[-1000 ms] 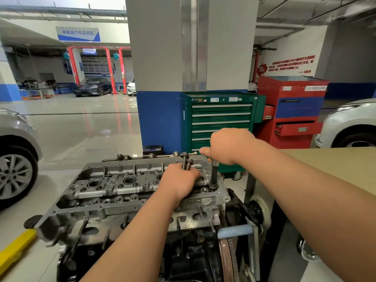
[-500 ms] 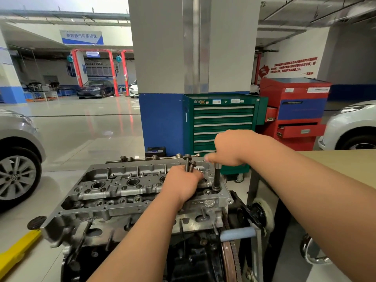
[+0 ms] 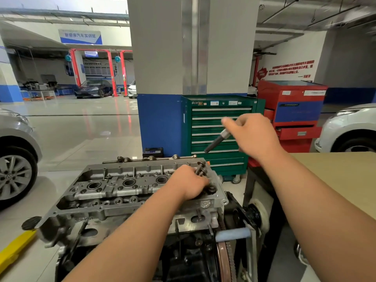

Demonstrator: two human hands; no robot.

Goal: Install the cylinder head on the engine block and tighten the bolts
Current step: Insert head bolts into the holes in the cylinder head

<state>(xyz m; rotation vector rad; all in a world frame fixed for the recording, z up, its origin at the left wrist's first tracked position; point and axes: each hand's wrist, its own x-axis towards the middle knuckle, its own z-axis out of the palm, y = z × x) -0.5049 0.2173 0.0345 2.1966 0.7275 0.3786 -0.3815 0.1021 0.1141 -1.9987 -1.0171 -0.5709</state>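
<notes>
Two hands work over the head (image 3: 122, 186), which sits on the block (image 3: 183, 255) with its long axis running from 9 to 3 o'clock.

1. Left hand (image 3: 189, 184): rests on the head's 3 o'clock end. The fingers are clenched round a bundle of spare bolts (image 3: 200, 168), whose heads stand out of the fist toward 12 o'clock.
2. Seat (image 3: 211, 189): a dark round spot at 4 o'clock from that fist, just beside it. It cannot be told whether a bolt fills it.
3. Right hand (image 3: 256, 135): raised well clear of the head, at 1 o'clock from the left hand, in front of the cabinet (image 3: 221, 159). It grasps the upper end of a long dark piece, by its look a head bolt (image 3: 216, 141).

Governing relation: the bolt is tilted, with its upper end in the grip at 2 o'clock and its free tip toward 8 o'clock. The tip hangs apart from the head, above its 3 o'clock end. The holes there lie at about 6 o'clock from the tip, below it. The right hand carries the part, while the left hand sits nearer the holes and partly covers them.

Likely requirement: bring the shank upright over a free hole before lowering it. A tilted entry risks catching the thread.
</notes>
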